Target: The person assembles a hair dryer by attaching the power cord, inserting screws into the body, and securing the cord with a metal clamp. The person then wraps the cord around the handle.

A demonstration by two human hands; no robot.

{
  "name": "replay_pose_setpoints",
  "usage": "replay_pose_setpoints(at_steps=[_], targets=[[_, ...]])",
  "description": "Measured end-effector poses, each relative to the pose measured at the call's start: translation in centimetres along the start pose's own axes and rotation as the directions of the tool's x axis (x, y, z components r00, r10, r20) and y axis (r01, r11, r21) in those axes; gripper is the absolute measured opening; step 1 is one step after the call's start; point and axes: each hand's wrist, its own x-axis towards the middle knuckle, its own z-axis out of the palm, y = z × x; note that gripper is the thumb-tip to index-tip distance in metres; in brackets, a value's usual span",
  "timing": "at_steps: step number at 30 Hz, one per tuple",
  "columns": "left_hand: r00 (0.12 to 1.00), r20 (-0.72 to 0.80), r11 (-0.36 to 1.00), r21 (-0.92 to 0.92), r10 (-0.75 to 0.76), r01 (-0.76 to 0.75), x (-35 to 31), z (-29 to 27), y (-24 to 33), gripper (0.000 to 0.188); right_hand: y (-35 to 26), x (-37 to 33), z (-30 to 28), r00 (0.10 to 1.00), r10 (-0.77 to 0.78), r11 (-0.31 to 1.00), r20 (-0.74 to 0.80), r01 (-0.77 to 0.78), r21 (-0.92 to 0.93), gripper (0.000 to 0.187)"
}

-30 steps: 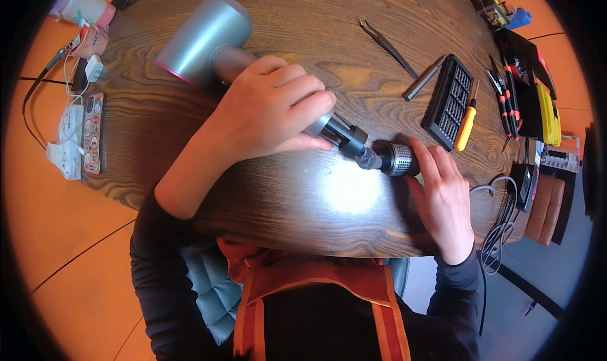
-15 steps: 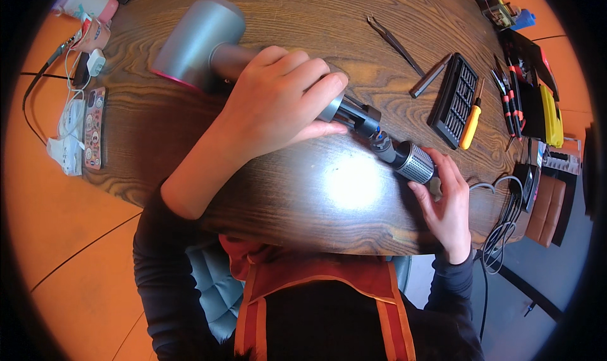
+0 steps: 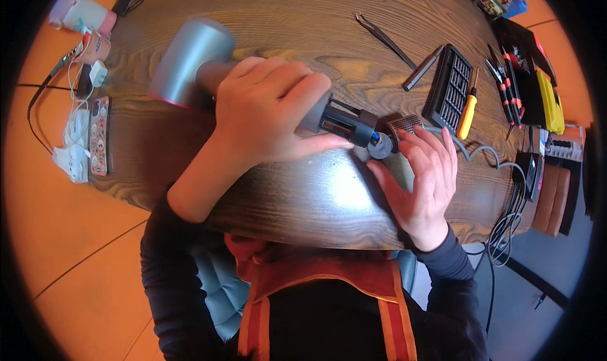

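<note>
Wooden table (image 3: 284, 19) edge near hands

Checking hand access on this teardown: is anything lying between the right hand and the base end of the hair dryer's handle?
Nothing visible. The right hand already has its fingertips at the base of the hair dryer, by the perforated filter piece. The left hand grips the handle farther up.

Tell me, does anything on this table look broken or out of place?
Yes: the grey hair dryer lies on the wooden table partly apart. The left hand grips its handle, whose dark insides stick out bare, near the right hand.
</note>
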Motion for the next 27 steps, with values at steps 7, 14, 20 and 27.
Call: replay_pose_setpoints(at_steps=[7, 14, 20, 27], targets=[[0.995, -0.105, 0.996, -0.083, 0.005, -0.014, 0.5, -1.1, -0.4, 0.054, 0.2, 1.1, 0.9, 0.975, -0.134, 0.949, -0.175, 0.177, 0.262, 0.034], [0.992, -0.125, 0.996, -0.091, 0.005, -0.017, 0.2, -1.3, -0.1, 0.054, -1.1, 1.1, -0.1, 0.978, -0.108, 0.927, -0.179, 0.164, 0.338, 0.05], [0.988, -0.156, 0.997, -0.076, 0.021, -0.033, 0.3, -1.6, -0.4, 0.055, -1.8, 1.5, -0.9, 0.994, -0.052, 0.926, -0.091, 0.082, 0.368, 0.049], [0.985, -0.166, 0.994, -0.091, 0.04, -0.056, 0.4, -1.7, -0.6, 0.055, -2.4, 1.9, -1.4, 0.99, 0.108, 0.786, 0.09, -0.141, 0.602, 0.04]])
